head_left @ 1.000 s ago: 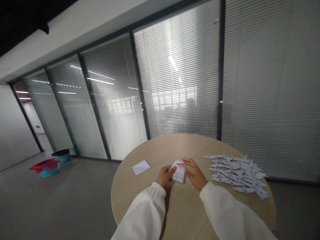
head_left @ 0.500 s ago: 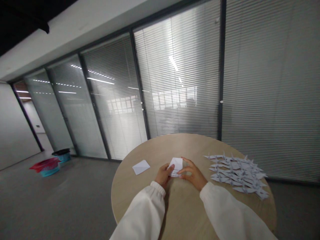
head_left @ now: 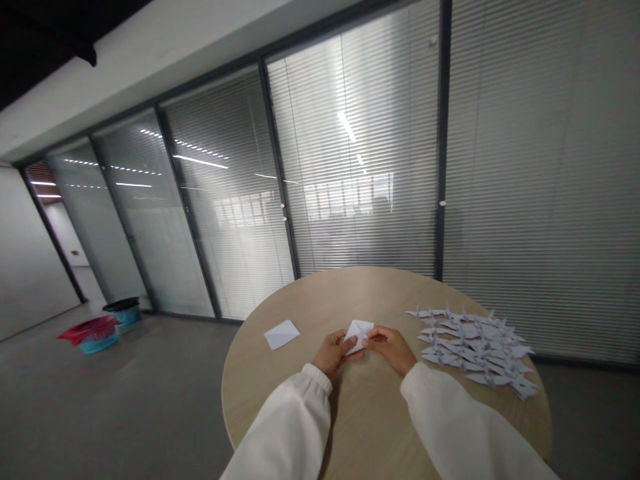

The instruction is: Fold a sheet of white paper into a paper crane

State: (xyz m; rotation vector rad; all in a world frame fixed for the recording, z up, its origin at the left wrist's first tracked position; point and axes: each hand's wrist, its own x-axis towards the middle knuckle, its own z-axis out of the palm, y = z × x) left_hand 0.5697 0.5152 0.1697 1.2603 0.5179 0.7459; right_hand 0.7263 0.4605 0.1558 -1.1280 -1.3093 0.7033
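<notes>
Left hand (head_left: 333,355) grips a small folded paper (head_left: 359,329), thumb on top. Right hand (head_left: 394,348) has thumb and fingertips closed on its right edge. Paper's held above the middle of the round table (head_left: 385,420), between a loose paper (head_left: 281,335) to the left and rows of folded paper birds (head_left: 473,350) to the right. Looks like a fold mid-work; exact crease too small to tell. Next move calls for a steady left hold, edges lined up, right fingertips pressing evenly.

Both arms (head_left: 290,427) stretched forward and angled in, left hand (head_left: 331,353) gripping with its thumb (head_left: 349,345) on top, right hand (head_left: 393,348) kinda pinching, fingertips (head_left: 367,342) pretty close together.
</notes>
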